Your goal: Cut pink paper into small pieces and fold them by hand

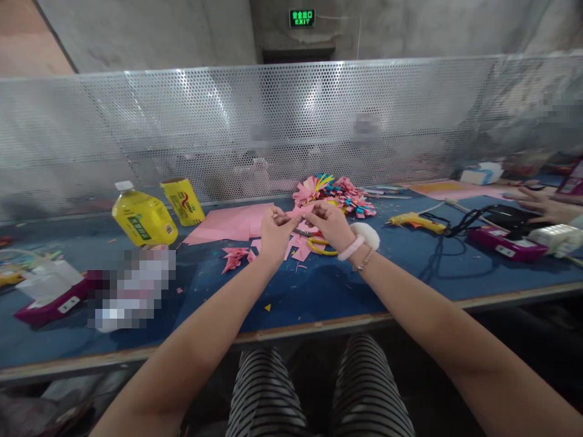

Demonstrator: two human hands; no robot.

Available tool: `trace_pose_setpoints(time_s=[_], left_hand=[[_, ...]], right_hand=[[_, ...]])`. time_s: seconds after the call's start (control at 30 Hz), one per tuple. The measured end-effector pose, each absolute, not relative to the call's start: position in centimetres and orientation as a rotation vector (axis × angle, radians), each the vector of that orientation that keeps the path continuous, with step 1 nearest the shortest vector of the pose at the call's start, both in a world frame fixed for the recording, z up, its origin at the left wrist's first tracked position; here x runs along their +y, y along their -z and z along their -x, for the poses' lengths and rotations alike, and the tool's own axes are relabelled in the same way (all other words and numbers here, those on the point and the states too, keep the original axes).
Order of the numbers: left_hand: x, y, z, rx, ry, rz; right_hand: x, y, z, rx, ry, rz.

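Fingers first: left hand (276,233) and right hand (334,226) meet over the table, thumbs and fingertips pinched together on a small piece of pink paper (298,212); its exact fold is hidden behind the knuckles. Probably very light, thin, easily creased or torn, with little slip to it; best held by its edges, in a light pinch. Right wrist wears a band with a fluffy white ball (367,235) (likely to brush loose scraps). Below the hands, scissors with yellow handles (325,252) lie among pink cuttings; just left, a cluster of folded pink pieces (234,258). Behind, pink sheets (228,221) lie flat, and a heap of paper flowers (353,197) sits against the screen side. The table (319,297) is blue-topped, littered with bits, wood-edged in front. Left: a yellow bottle (143,215) and a yellow can (184,203). Right: a yellow glue gun (419,223), a purple box (505,244), a co-worker's hand (537,205) beyond. A perforated metal screen (159,133) backs the table; past it, bare grey wall (159,33) and a lit green exit sign (302,18).
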State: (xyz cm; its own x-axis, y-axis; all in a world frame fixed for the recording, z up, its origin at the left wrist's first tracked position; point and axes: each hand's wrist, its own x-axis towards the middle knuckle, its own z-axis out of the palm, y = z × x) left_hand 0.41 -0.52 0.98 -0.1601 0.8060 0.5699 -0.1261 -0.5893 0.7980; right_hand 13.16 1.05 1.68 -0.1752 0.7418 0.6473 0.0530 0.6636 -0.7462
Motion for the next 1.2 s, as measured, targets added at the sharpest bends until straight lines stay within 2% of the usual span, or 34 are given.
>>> trace_pose_setpoints(time_s=[0.33, 1.2], left_hand=[[-0.15, -1.21, 0.24, 0.721, -1.689, -1.494], [-0.76, -1.47, 0.2, 0.761, -1.678, -1.538]], right_hand=[[0.73, -1.69, -13.43, -1.696, -0.508, 0.629], [0.42, -2.06, -12.97, -1.618, -0.631, 0.68]])
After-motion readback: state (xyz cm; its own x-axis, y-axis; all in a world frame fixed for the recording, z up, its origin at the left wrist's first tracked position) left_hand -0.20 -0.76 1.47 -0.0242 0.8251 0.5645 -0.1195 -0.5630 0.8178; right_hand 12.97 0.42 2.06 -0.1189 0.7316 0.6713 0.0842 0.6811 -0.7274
